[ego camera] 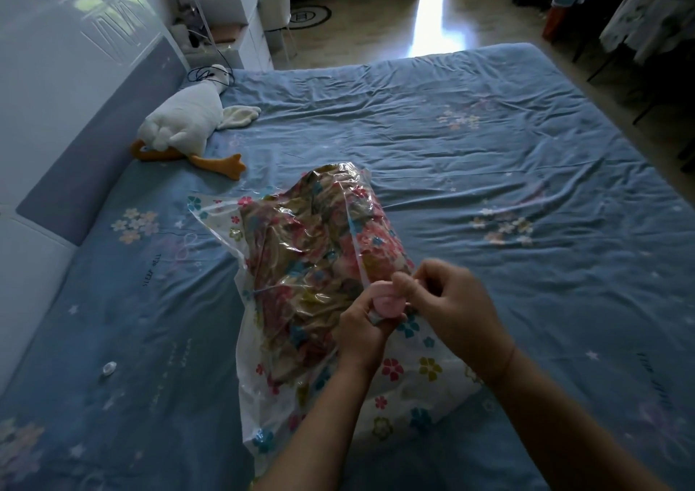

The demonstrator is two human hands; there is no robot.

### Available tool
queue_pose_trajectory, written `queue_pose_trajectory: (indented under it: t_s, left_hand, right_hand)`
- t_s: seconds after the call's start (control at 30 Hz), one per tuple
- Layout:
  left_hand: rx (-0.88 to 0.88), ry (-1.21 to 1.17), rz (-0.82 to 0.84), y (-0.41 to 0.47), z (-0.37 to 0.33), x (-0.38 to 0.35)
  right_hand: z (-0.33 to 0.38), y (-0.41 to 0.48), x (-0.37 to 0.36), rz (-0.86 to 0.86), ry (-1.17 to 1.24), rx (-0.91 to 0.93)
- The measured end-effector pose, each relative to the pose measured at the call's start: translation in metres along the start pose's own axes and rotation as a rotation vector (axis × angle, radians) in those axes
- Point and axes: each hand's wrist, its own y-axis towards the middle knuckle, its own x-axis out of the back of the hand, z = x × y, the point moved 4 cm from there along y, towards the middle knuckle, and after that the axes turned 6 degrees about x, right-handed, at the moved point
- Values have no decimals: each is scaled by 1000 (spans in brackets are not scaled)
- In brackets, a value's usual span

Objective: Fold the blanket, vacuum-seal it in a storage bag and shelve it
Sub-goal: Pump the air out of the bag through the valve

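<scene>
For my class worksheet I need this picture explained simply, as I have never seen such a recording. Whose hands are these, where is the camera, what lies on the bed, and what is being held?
There is no machine here. A person works bare-handed, and the single picture comes from a camera worn on their head, looking forward and down. On the blue bed sheet lies a clear, flower-printed storage bag with a folded floral blanket inside. The left hand holds a small pink round piece at the bag's edge, and the right hand pinches the bag beside it. Whether that piece is a valve or a sealing clip I cannot tell. A plush goose lies by the headboard.
</scene>
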Motion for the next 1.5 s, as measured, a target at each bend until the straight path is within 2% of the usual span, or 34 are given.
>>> queue_pose_trajectory:
  t_s: [0.07,0.13,0.2,0.3,0.37,0.53,0.6,0.67,0.77,0.83,0.87,0.93,1.03,1.1,1.17,1.27,1.33,1.4,1.5]
  left_hand:
    - [5,-1,16,2,1,-1]
    - [8,15,6,3,1,-2]
    - [2,22,-15,1,-2,-3]
    - [-43,10,6,-6,-7,-6]
    - [-32,-19,4,-9,-6,-5]
    - [28,-7,9,1,0,-1]
    - [13,-10,11,1,-1,-3]
    - [-1,-20,-9,0,0,-5]
    - [-14,-5,18,-1,1,-8]
    - [-16,-7,28,-4,2,-9]
    - [-15,-21,16,-5,3,-8]
    - [2,-22,-6,-1,4,-4]
    - [22,-18,32,4,4,-1]
    - [-2,6,33,4,3,-3]
    - [2,11,4,3,5,-4]
    - [-8,30,4,2,7,-9]
    - [-18,26,10,-1,6,-8]
    - [5,14,7,2,7,-4]
    - [25,15,21,4,6,-1]
  right_hand:
    - [30,2,17,-82,173,116]
    - [33,2,20,-116,222,145]
    - [6,0,7,-67,88,58]
    - [-47,-7,-20,107,-155,-164]
    - [-50,-8,-21,106,-163,-179]
    - [39,-1,27,-104,147,147]
    - [49,1,34,-151,243,212]
    - [27,1,22,-134,180,155]
    - [-38,-5,-12,19,-95,-78]
    - [-60,-10,-24,77,-132,-193]
    - [-56,-9,-23,76,-121,-191]
    - [-20,-5,-7,18,-50,-72]
    - [40,-1,26,-103,190,139]
    - [46,0,32,-132,286,185]
    - [22,0,19,-102,170,116]
    - [-40,-4,-14,71,-127,-118]
    - [-52,-6,-19,92,-159,-181]
    - [-23,-3,-5,33,-98,-70]
    - [34,-1,26,-104,139,141]
